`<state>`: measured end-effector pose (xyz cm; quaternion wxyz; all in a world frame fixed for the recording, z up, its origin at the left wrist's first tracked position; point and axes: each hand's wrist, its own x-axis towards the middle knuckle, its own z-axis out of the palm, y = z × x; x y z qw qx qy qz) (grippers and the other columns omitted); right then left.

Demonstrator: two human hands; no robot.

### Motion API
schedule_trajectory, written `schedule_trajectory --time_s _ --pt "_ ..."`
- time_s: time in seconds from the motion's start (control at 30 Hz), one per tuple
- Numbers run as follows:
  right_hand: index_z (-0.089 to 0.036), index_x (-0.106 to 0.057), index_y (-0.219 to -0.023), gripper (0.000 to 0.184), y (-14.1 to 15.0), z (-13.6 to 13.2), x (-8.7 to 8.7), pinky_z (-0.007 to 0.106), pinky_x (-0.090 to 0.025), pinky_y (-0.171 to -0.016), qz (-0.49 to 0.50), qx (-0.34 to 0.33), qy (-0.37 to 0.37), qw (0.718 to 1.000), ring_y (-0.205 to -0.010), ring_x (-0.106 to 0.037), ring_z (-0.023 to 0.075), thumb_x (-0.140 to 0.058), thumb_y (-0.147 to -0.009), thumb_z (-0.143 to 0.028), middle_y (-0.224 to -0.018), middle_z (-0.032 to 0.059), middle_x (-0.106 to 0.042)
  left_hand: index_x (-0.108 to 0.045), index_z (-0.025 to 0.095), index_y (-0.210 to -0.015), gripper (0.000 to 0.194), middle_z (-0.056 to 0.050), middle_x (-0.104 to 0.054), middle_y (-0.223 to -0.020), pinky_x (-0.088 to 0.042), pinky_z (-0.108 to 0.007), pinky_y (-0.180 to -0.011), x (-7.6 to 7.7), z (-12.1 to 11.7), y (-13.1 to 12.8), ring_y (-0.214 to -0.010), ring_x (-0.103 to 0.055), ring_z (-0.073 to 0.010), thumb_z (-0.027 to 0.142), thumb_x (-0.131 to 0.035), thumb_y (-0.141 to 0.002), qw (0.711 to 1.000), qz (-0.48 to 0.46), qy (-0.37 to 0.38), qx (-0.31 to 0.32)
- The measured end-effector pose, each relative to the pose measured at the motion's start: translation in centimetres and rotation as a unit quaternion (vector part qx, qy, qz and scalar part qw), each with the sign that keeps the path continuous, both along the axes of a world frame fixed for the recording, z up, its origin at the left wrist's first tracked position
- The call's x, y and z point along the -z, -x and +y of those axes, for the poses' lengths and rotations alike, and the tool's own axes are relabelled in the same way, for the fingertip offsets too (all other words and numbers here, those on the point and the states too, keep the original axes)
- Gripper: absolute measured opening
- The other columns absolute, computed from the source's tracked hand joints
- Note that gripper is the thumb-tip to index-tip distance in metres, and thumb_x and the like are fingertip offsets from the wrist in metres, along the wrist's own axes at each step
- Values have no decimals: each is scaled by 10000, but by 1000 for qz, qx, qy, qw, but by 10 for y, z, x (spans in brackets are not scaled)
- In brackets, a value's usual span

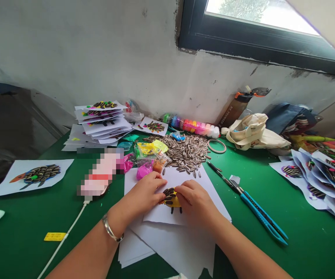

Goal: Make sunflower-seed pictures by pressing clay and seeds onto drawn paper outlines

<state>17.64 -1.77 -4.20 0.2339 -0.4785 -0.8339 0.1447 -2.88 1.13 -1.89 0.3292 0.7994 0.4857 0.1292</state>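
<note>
A small bird-like figure of yellow clay (172, 203) sits on a white sheet (167, 218), with dark striped sunflower seeds (170, 192) pressed into it and two short dark legs below. My left hand (147, 192) lies on the sheet at the figure's left, thumb and fingers apart, the thumb tip touching its edge. My right hand (198, 199) bends over the figure's right side, fingers drawn together at the clay; whatever is between the fingertips is hidden. Beyond the sheet spreads a pile of loose sunflower seeds (186, 151). Bags of pink clay (144, 170) and yellow clay (147, 148) lie beside the pile.
Stacked seed pictures (103, 124) stand at back left, others (324, 178) at right. A phone-like pink object (100, 174) with a white cable lies left. A blue cutter (260, 215), pen (214, 166), tape ring (216, 146), cloth bag (249, 131) and bottle (235, 106) are at right.
</note>
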Motion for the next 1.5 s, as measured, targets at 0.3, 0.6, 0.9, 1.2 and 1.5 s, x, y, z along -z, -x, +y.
schedule_trajectory --time_s 0.3,0.6,0.9,1.2,1.5 --pt "-209 -702 -808 237 3 0 0 260 -386 -670 11 -22 -15 1000 -740 -530 158 -499 -905 -134 -792 39 -615 -675 225 -1008 218 -61 -570 -1109 -461 -339 -914 -1 -1 0 -1012 -572 -230 242 -601 -804 1000 -4 6 -6" --pt "-203 -734 -877 245 2 25 -6 258 -394 -683 -39 5 4 999 -788 -567 169 -532 -849 -68 -826 51 -653 -687 196 -973 189 -86 -559 -1140 -443 -385 -944 -3 0 -1 -1050 -557 -246 230 -572 -827 1000 -4 9 6" --pt "-220 -691 -993 154 36 71 -22 324 -353 -765 -217 -110 -38 969 -889 -542 208 -634 -854 -250 -921 70 -670 -711 189 -1017 285 -90 -592 -1162 -450 -364 -973 -6 0 -2 -1077 -570 -245 129 -587 -767 998 -50 23 7" --pt "-170 -638 -1023 172 45 71 -21 351 -359 -764 -262 -94 -55 959 -893 -558 237 -502 -927 -215 -944 105 -648 -731 214 -993 265 -73 -590 -1153 -455 -355 -971 1 1 -2 -1059 -565 -237 140 -575 -792 999 -51 3 16" --pt "-161 -605 -972 207 14 51 -12 278 -408 -741 -185 32 -37 981 -883 -558 194 -413 -927 -98 -967 95 -621 -684 166 -922 153 -89 -562 -1104 -462 -372 -913 -3 -2 0 -990 -568 -238 219 -601 -806 1000 6 6 14"
